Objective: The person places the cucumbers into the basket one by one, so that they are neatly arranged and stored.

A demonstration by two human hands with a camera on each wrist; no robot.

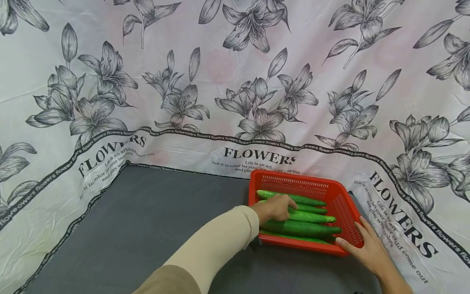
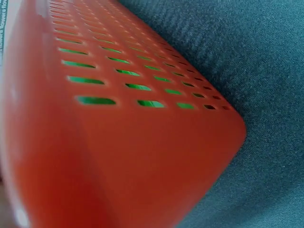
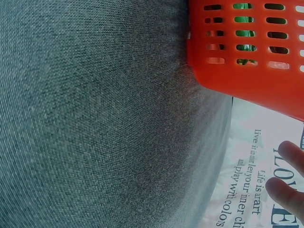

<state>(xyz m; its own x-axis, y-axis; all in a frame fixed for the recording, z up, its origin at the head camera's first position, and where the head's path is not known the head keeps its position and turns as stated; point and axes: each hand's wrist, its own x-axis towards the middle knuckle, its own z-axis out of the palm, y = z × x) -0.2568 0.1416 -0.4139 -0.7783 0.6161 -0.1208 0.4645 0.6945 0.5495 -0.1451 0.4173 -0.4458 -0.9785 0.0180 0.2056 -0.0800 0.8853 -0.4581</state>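
Note:
A red perforated basket (image 1: 290, 176) sits on the grey mat at the right and holds several green cucumbers (image 1: 312, 217) lying side by side. My left hand (image 1: 280, 206), in a beige sleeve, reaches over the basket's left wall, its fingers curled on the left end of a cucumber. My right hand (image 1: 361, 241) rests against the basket's front right corner with straight fingers. The left wrist view is filled by the basket's outer wall (image 2: 118, 156), with green showing through the slots. The right wrist view shows the basket's corner (image 3: 251, 80) and two of my fingertips (image 3: 289, 185).
A grey mat (image 1: 147, 228) covers the surface. A white sheet (image 1: 235, 81) printed with grey flowers and the word FLOWERS rises behind and on both sides. The basket stands close to the mat's right edge, beside the sheet (image 3: 251, 190).

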